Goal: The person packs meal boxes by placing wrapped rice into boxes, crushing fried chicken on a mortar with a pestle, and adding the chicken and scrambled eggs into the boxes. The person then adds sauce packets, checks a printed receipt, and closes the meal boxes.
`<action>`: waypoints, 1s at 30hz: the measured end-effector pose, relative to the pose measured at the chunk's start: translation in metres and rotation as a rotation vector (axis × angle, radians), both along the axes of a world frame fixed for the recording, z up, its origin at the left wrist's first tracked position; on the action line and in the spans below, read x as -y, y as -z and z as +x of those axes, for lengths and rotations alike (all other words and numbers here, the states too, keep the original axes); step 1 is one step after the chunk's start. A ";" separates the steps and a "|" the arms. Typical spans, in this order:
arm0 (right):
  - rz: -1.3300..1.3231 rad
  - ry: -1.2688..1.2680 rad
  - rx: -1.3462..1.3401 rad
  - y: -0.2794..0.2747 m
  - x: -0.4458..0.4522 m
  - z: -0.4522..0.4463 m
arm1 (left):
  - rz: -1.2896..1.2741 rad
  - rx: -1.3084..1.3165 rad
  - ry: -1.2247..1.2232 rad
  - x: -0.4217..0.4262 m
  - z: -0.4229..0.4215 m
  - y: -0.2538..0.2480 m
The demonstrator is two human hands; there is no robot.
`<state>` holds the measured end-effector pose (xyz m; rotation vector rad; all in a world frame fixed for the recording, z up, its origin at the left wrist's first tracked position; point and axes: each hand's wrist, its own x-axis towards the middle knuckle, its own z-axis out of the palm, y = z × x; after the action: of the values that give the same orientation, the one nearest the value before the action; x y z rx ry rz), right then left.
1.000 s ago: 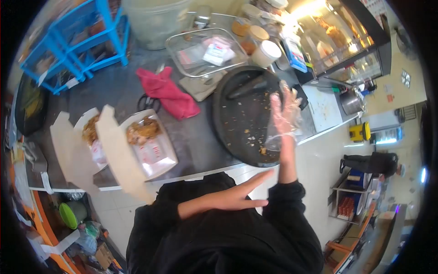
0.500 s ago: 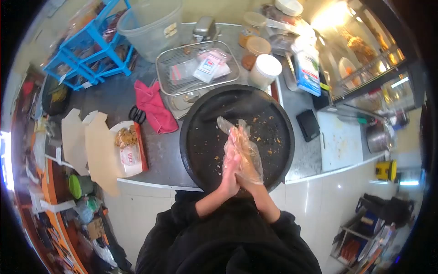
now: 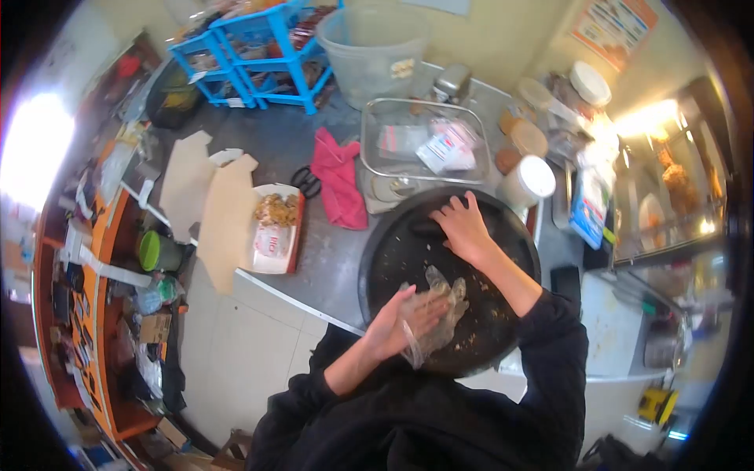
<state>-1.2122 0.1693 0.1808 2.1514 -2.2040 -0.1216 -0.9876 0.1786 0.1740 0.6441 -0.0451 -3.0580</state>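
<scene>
My right hand (image 3: 463, 229), now bare, is over the far part of a round black tray (image 3: 373, 275), its fingers bent and apart at a dark handle-like object (image 3: 425, 227). Whether it grips this object is unclear. Over the near part of the tray, my left hand (image 3: 404, 320) has its fingers stretched out inside or behind a clear plastic glove (image 3: 446, 318). The glove's cuff hangs loose and its fingertips stick out past mine. Crumbs (image 3: 469, 341) dot the tray.
Left of the tray are a red cloth (image 3: 339, 184), black-handled scissors (image 3: 306, 182) and an open box (image 3: 275, 251) with fried food and a wrapped portion. Behind stand a wire basket (image 3: 483, 149), jars (image 3: 528, 182) and blue racks (image 3: 275, 59). A white board (image 3: 609, 322) lies right.
My hands were pressed together with the glove on the right one. They have parted: the right is bare and farther forward, and the glove is at my left hand. The view has shifted.
</scene>
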 end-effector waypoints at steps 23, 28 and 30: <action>-0.130 0.484 0.372 -0.104 0.021 0.182 | -0.205 -0.267 0.492 0.065 0.128 0.042; 0.047 0.702 -0.113 -0.066 -0.037 0.163 | -0.333 -0.378 0.491 0.111 0.141 0.002; 0.247 0.776 -0.082 -0.052 -0.061 0.142 | -0.561 -0.350 0.438 0.126 0.143 0.000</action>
<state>-1.0699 0.2301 0.2332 1.2035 -2.9489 -0.5201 -0.8451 0.0527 0.1744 0.0629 -1.1198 -3.2386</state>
